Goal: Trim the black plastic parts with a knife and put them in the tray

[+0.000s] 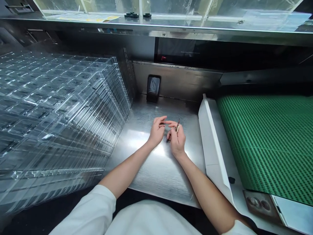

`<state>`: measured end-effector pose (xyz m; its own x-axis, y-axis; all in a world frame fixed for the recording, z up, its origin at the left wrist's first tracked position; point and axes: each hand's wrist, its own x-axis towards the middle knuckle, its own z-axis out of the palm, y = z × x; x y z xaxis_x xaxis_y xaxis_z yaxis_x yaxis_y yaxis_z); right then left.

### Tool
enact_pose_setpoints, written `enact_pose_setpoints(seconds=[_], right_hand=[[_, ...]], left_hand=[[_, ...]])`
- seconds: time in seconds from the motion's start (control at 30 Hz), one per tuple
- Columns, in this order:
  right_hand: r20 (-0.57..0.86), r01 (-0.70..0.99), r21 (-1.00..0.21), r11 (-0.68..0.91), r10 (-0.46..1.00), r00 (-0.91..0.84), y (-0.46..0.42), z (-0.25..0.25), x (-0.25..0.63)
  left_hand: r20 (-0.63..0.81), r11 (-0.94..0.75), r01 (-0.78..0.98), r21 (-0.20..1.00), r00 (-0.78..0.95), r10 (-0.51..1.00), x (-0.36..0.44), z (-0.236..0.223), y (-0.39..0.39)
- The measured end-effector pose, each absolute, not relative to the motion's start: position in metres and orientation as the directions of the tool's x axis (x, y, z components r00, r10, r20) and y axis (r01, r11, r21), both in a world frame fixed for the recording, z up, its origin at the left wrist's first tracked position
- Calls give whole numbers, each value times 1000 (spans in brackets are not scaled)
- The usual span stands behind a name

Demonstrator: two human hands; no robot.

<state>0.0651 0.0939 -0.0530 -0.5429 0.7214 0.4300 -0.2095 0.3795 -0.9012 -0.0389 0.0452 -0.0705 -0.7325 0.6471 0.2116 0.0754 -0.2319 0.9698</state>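
Observation:
Both my hands meet over the steel worktop [156, 166]. My right hand [177, 140] is closed around a thin metal tool, likely tweezers [177, 125], whose tip points up and away. My left hand [157, 130] sits just to its left, fingers curled loosely with the forefinger stretched toward the right hand's fingertips. Whether the left fingers pinch anything small I cannot make out.
A tall stack of clear plastic blister trays [56, 120] fills the left side. A green conveyor belt [269, 143] runs on the right behind a white guard [210, 137]. A dark phone [153, 88] leans on the steel back wall. Small black parts [133, 15] lie on the upper shelf.

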Motion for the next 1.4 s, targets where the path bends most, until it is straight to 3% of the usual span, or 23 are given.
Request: enact_pose_setpoints(seconds=[0.17, 0.3, 0.5, 0.63, 0.77, 0.9, 1.1, 1.27, 1.4], right_hand=[[453, -135, -878, 459, 707, -543, 97, -49, 69], [390, -70, -896, 438, 703, -594, 96, -50, 68], [447, -111, -877, 467, 710, -544, 96, -54, 66], [537, -127, -821, 557, 679, -501, 98, -49, 66], [661, -126, -690, 713, 550, -510, 99, -45, 66], [631, -97, -690, 718, 529, -567, 99, -48, 67], [589, -67, -726, 684, 570, -573, 103, -54, 64], [689, -123, -677, 726, 566, -453, 104, -51, 65], [777, -186, -562, 806, 438, -452, 101, -43, 68]], left_hand=[[373, -187, 346, 919, -614, 696, -38, -63, 37], [397, -136, 429, 893, -609, 686, -41, -60, 34], [459, -84, 578, 812, -542, 704, -43, -60, 34], [542, -28, 760, 650, -437, 718, -41, -56, 34], [613, 11, 892, 453, -320, 722, -40, -55, 34], [640, 50, 945, 323, -258, 724, -40, -56, 34], [644, 62, 961, 270, -228, 730, -44, -57, 34], [630, 22, 969, 248, -179, 756, -40, -55, 35], [632, -23, 972, 232, -133, 763, -38, -55, 36]])
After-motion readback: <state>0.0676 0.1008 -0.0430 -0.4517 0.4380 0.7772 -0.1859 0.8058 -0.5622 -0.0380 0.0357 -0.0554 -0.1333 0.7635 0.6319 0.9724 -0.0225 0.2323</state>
